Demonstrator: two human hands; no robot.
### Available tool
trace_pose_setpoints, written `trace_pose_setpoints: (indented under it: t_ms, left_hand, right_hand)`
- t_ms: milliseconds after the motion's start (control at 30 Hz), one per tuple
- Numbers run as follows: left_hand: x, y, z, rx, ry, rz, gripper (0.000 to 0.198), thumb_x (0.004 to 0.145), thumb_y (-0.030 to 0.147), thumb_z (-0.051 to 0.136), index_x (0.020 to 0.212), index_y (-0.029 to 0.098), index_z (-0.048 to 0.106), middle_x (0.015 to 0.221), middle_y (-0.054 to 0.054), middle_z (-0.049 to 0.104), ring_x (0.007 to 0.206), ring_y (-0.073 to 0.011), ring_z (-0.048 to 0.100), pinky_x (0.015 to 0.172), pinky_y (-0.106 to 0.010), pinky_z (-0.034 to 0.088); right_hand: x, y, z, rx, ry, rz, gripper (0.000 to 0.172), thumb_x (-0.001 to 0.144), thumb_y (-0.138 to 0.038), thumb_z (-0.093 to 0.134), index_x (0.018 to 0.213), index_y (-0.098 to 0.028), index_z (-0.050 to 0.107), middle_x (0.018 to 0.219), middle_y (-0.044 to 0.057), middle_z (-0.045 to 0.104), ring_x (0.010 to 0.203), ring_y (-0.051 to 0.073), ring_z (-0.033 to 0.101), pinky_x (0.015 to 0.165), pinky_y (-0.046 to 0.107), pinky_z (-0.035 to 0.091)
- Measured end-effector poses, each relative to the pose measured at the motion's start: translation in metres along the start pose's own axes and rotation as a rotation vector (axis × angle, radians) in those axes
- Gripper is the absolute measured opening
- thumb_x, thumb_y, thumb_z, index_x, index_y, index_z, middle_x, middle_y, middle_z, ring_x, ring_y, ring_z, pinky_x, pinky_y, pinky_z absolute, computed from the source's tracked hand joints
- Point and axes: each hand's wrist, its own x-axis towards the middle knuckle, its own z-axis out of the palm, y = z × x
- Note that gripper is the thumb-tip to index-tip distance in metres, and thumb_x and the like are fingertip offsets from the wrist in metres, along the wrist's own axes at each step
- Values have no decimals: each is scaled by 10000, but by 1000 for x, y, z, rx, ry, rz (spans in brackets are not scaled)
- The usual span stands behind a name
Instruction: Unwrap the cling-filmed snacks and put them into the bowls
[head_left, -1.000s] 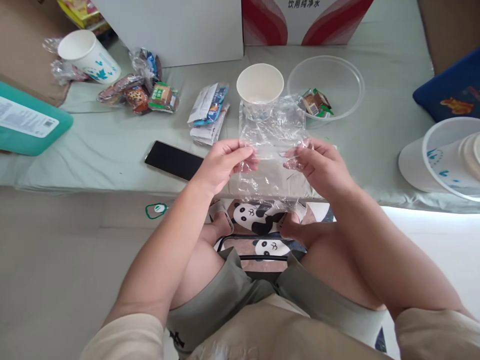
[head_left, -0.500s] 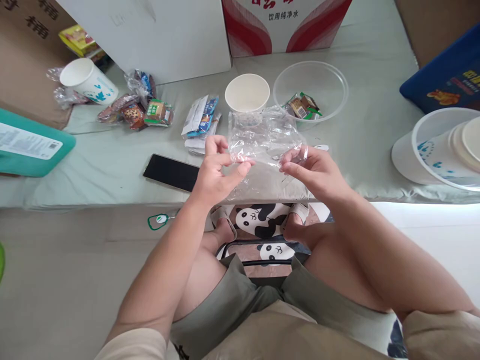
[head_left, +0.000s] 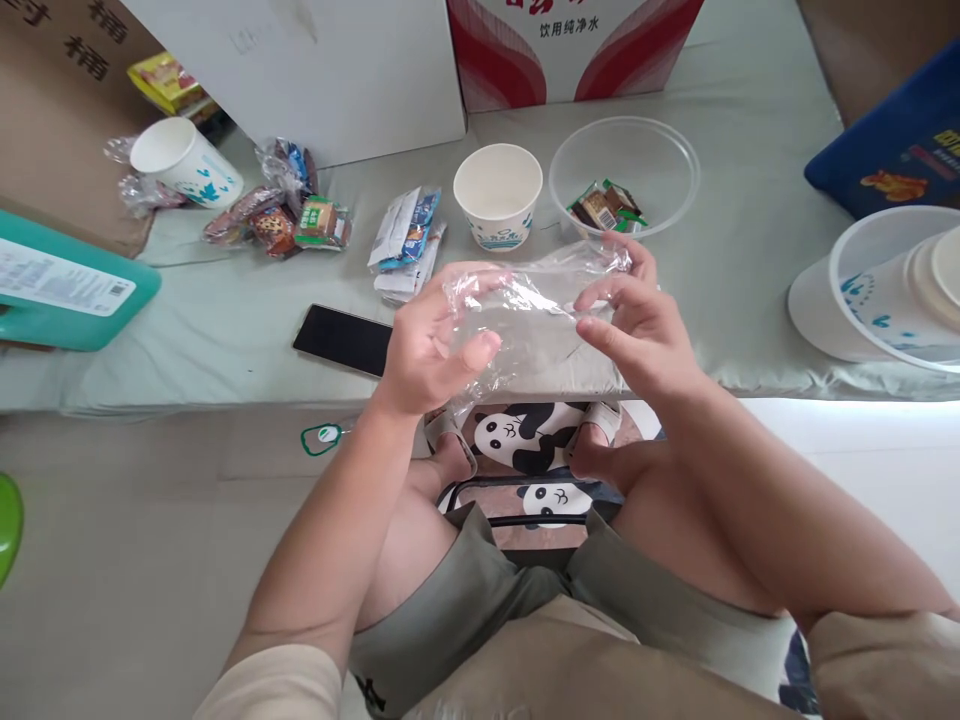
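A clear, crinkled plastic bag [head_left: 525,310] is stretched between my hands above the front edge of the cloth-covered surface. My left hand [head_left: 435,345] holds its left side, with the fingers behind or inside the film and the thumb in front. My right hand [head_left: 637,325] grips the right side with curled fingers. Just beyond the bag stands a white paper cup [head_left: 498,195]. Right of that cup, a round clear plastic bowl [head_left: 675,190] holds several small green-and-brown packets [head_left: 609,207]. Left of the cup lie blue-and-white packets [head_left: 406,240].
A black phone [head_left: 343,340] lies left of my left hand. Wrapped snacks [head_left: 274,228] and a tilted paper cup [head_left: 187,165] are farther left. At right, a large tub [head_left: 810,310] holds stacked cups. Boxes [head_left: 570,60] line the back.
The bag is spread wider and no longer overlaps the front of the paper cup. Both hands have shifted their hold, my left fingers reaching behind the film and my right fingers rising.
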Motion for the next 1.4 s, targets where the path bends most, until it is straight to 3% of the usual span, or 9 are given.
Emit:
trace_pose_setpoints:
  t_ms: [233,400,567,733,900,1000,1133,1267,1400]
  left_hand:
    - [6,1,7,-188,31,-323,447,752,462,803,1162,308,717,1311,-59,706,1052,-291,746,675,-320,608]
    - [10,5,11,-242,85,-464,476,736,327,778,1198,318,664,1213,-53,729,1007,-277,751,653,-316,590]
    - [18,-3,5,-172,179,-483,284,719,247,755,998,246,704,1035,-43,748,721,-149,663,503,-227,441]
    - [23,-17,-8,-211,294,-486,183,722,258,768,876,236,672,931,-13,721,703,-104,622,544,-207,455]
    - [18,-30,1,-400,34,-644,448,793,620,735,978,217,668,907,-61,743,985,-253,743,738,-343,601]
    - [16,-30,7,-399,-84,-734,339,708,410,857,888,189,673,818,-53,739,870,-239,757,745,-346,625]
    - [18,-23,8,-319,-25,-706,153,778,224,747,891,163,663,784,-12,731,686,-131,722,686,-258,619]
    - [20,-19,4,-182,-47,-680,199,857,256,661,1038,175,653,677,27,694,568,-122,703,540,-209,552]
    - [19,-23,-4,-56,-96,-607,291,847,275,657,1113,156,656,572,35,654,463,-124,648,451,-196,471]
  right_hand:
    - [1,8,6,220,21,134,378,939,-674,568,971,-299,596,1065,47,659,1089,252,652,990,484,549]
    - [1,10,10,311,-101,221,434,856,-613,693,1078,-310,476,1239,55,640,1144,253,656,917,464,578]
    - [3,11,15,477,-52,427,458,783,-316,751,1034,-312,368,781,-76,528,672,121,586,675,304,547]
    - [5,21,12,336,47,378,415,811,-317,666,1122,-322,391,795,-59,476,643,133,551,623,308,512]
    - [5,35,11,210,-1,307,408,863,-371,609,1211,-339,399,849,-26,518,670,159,559,660,371,523]
    - [6,35,10,252,34,344,419,867,-368,631,1221,-343,408,857,-28,524,638,139,522,635,347,509]
    - [8,21,9,520,135,492,460,802,-386,767,1166,-316,493,962,-11,597,740,129,591,681,301,542]
    - [8,4,12,743,-102,693,477,660,-425,916,983,-221,631,908,17,658,767,134,628,734,298,575]
    - [6,2,17,628,-149,652,353,715,-412,894,837,-187,651,640,-36,547,578,91,520,555,248,480]
